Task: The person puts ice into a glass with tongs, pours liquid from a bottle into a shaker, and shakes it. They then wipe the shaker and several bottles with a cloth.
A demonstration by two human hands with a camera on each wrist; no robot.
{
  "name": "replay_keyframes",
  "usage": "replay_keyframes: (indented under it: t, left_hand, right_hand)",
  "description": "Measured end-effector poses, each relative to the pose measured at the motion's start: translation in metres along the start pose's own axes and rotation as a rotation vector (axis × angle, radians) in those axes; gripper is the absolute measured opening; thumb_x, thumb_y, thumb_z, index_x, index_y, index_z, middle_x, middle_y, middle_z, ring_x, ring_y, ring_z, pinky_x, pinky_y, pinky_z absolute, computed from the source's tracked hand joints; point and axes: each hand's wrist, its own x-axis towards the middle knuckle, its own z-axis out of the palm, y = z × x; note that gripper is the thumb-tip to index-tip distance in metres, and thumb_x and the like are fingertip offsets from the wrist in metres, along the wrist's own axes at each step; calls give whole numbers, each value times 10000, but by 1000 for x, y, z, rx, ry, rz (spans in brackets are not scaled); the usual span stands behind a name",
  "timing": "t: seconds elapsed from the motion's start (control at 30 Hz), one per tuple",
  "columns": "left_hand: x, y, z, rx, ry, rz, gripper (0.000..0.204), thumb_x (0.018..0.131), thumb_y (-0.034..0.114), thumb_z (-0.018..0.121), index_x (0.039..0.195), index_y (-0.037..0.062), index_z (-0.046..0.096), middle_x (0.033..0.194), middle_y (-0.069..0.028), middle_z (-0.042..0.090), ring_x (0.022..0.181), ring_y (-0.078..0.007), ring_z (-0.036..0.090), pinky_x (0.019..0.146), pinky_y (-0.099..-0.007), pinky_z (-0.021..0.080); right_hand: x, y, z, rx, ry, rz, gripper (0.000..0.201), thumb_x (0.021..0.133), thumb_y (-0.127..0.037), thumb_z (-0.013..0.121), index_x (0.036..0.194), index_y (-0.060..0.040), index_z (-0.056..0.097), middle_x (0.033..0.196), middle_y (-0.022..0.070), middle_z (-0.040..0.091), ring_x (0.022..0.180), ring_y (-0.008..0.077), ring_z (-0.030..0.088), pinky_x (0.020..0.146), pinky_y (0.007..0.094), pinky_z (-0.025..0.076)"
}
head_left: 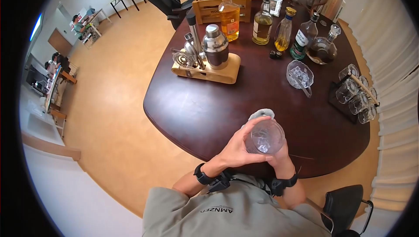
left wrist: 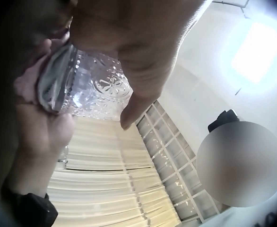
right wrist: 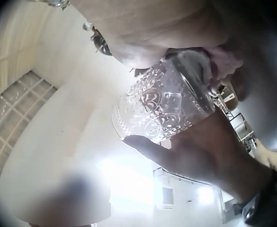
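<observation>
A clear glass tumbler point(head_left: 265, 137) with an embossed pattern is held up close to the body, its mouth towards the head camera and some ice inside. My left hand point(head_left: 238, 147) grips it from the left, thumb and fingers spread round its side. On its right is my right hand point(head_left: 280, 153), mostly hidden behind the glass, holding a grey cloth point(head_left: 263, 114) at the base. The cloth's edge shows beyond the tumbler. From the left wrist, the right hand point(left wrist: 41, 127) appears close under the glass base. The right wrist view shows the raised flower pattern on the glass point(right wrist: 160, 104).
On the dark table point(head_left: 196, 106) stand a cocktail shaker point(head_left: 215, 47) in a wooden bar-tool stand point(head_left: 227, 72), several liquor bottles point(head_left: 262, 23), and a glass bowl of ice point(head_left: 300, 75) with a scoop. A rack of glasses point(head_left: 355, 95) stands at the right edge.
</observation>
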Motion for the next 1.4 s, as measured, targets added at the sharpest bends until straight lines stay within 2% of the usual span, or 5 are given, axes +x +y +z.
replay_keyframes:
  t: [0.4, 0.6, 0.83, 1.2, 1.4]
  left_hand:
    - [8, -33, 14, 255, 145, 352, 1238, 644, 248, 1031, 1593, 22, 268, 1519, -175, 477, 1438, -283, 476, 1203, -439, 388]
    - [11, -15, 23, -22, 192, 218, 1122, 637, 261, 1042, 1498, 24, 362, 1456, -148, 504, 1378, -236, 509, 1183, -408, 411]
    - [12, -13, 10, 336, 203, 252, 1057, 620, 258, 1033, 1470, 7, 456, 1374, -115, 501, 1306, -209, 538, 1120, -378, 461]
    - [10, -10, -3, 29, 228, 163, 1069, 617, 262, 1030, 1479, -3, 456, 1347, -123, 498, 1267, -210, 552, 1110, -384, 457]
    - [21, -7, -8, 496, 188, 288, 1246, 569, 342, 1071, 1538, 23, 356, 1391, -119, 527, 1307, -225, 538, 1150, -399, 426]
  right_hand:
    - [-21, 7, 33, 227, 148, -129, 491, 1152, -446, 375, 1428, -85, 560, 1351, 42, 634, 1263, 201, 614, 1085, 395, 507]
    - [-26, 15, 31, -181, 161, -445, 544, 1168, -434, 333, 1567, -65, 360, 1486, 94, 513, 1353, 214, 538, 1144, 393, 441]
    - [-35, 3, 40, -409, 134, -605, 571, 1162, -415, 373, 1552, 1, 362, 1495, 132, 505, 1367, 228, 526, 1160, 386, 407]
    - [-15, 10, 25, -272, 68, -303, 528, 1172, -398, 340, 1544, -34, 428, 1448, 95, 569, 1338, 198, 556, 1144, 379, 438]
    - [-18, 24, 24, -234, 153, -440, 507, 1169, -390, 366, 1556, -63, 387, 1472, 87, 530, 1352, 200, 539, 1146, 383, 436]
